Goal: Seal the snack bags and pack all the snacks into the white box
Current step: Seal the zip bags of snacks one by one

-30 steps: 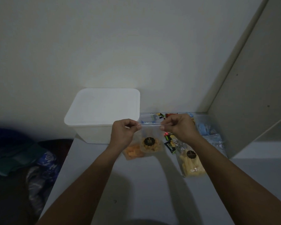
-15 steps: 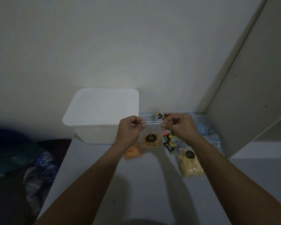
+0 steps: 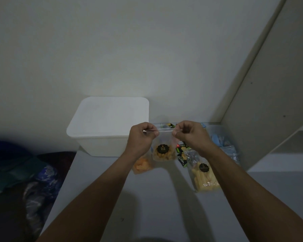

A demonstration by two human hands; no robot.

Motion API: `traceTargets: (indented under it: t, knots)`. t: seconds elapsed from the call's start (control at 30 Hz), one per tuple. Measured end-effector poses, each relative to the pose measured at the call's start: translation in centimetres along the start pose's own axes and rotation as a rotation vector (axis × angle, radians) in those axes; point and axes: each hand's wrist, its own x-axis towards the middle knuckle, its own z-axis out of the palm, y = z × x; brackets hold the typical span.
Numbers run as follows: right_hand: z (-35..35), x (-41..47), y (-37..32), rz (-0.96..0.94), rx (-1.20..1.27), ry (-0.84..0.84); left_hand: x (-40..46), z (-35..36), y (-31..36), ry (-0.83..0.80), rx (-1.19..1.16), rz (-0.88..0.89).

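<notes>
Bag (image 3: 164,151) of yellow snacks, dark round label, held upright above counter (image 3: 147,198), just right of white box (image 3: 108,126). Left hand (image 3: 141,137) pinches top strip at left corner, fingers curled; right hand (image 3: 191,135) pinches right corner, fingers curled. Strip stretched level between hands. Box at far left of counter, against wall. Orange snack bag (image 3: 142,165) lies on counter below left wrist. Stick snack bag (image 3: 204,177) lies right, under right forearm. Small green packets (image 3: 182,155) between bags. Blue packets (image 3: 222,144) far right.

Head-worn view, angled down, close
</notes>
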Motion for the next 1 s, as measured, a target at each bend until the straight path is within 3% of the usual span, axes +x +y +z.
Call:
traceTargets:
  t: [0.27,0.43,0.67,0.87,1.0]
  knots:
    - [0.4,-0.1,-0.3,-0.053,-0.072,0.056,-0.2,-0.1,0.3,-0.02,-0.02,-0.01]
    - [0.6,-0.3,-0.4,-0.055,-0.077,-0.015,-0.3,0.1,0.4,0.014,0.004,-0.027]
    - [1.1,-0.1,-0.2,-0.074,-0.146,0.072,-0.6,0.1,0.7,-0.013,-0.042,0.001]
    - [1.1,-0.3,-0.2,-0.098,-0.205,-0.035,-0.4,0.4,0.4,0.029,0.022,-0.006]
    - [1.4,-0.1,-0.2,-0.111,-0.191,0.06,-0.7,0.5,0.8,0.022,-0.017,0.002]
